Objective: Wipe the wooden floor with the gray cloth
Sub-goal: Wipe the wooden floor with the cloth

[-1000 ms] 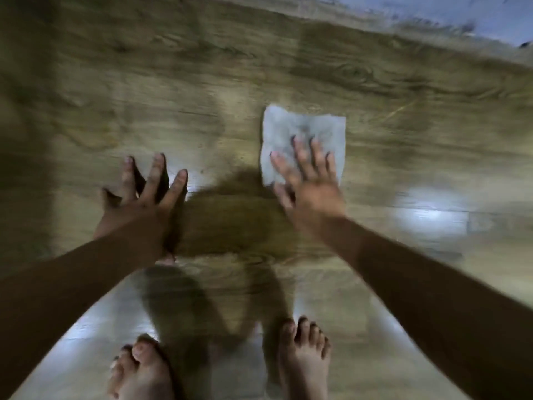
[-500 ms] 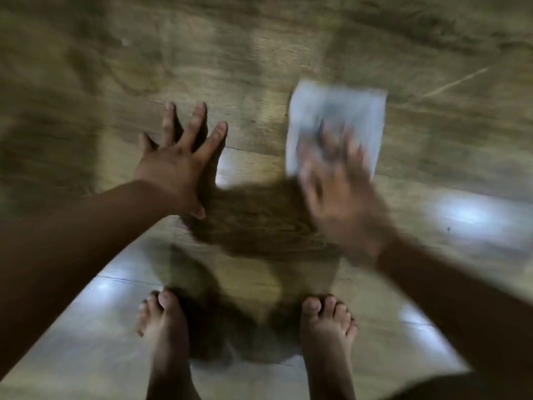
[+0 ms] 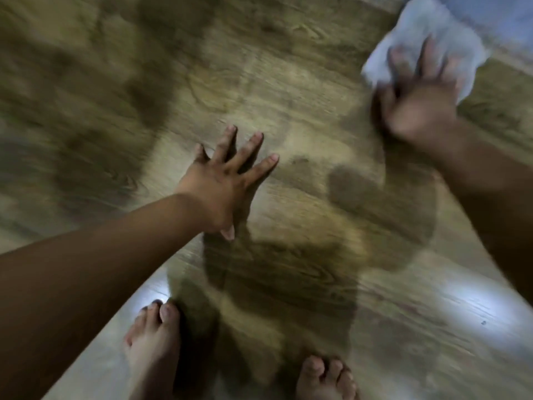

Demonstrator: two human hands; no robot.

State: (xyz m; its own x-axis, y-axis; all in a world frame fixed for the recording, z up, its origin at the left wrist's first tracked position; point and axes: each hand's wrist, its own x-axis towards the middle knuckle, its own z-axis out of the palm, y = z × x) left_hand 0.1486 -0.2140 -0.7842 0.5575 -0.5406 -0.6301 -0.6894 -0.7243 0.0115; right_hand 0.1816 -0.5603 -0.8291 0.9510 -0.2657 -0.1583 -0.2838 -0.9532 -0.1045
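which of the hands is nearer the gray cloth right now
Right. The right hand presses on the gray cloth at the floor's far edge; the left hand is planted flat on the wooden floor, well apart from it.

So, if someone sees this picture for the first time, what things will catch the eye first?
First the pale gray cloth at the top right, bunched under the blurred right hand that presses it on the wooden floor. Next the left hand in the middle, flat on the boards with fingers spread. Then the two bare feet along the bottom edge and the bright patch of reflected light at the lower right.
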